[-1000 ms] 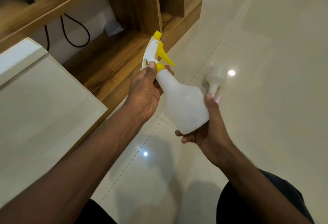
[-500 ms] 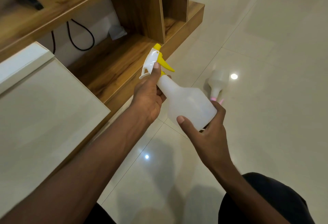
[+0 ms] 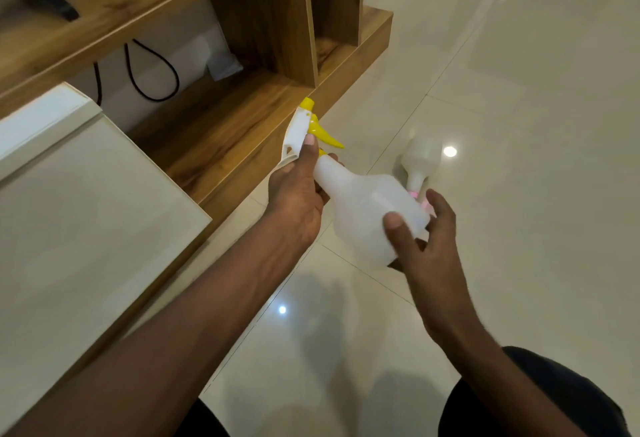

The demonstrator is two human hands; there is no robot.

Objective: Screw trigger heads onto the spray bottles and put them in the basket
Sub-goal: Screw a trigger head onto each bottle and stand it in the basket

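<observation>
The spray bottle [image 3: 367, 215] is held in the air above the floor [image 3: 519, 90], lying almost level so each hand can take an end, which suits twisting. The left hand [image 3: 298, 201] closes its fingers [image 3: 310, 147] round the neck and yellow trigger head [image 3: 311, 128], steadying it. The right hand [image 3: 429, 246] cups the base, thumb on the near side, fingers loosely spread and only partly gripping, probably mid-turn. A second bottle [image 3: 420, 163] lies on the floor just beyond. No basket shows.

Wooden shelf unit [image 3: 242, 114] on a glossy tiled floor [image 3: 519, 90].
Left of the unit's open compartment, a white cabinet top [image 3: 79, 215]; inside it, a looped black cable [image 3: 152, 69]; ceiling lights reflect off the tiles.
</observation>
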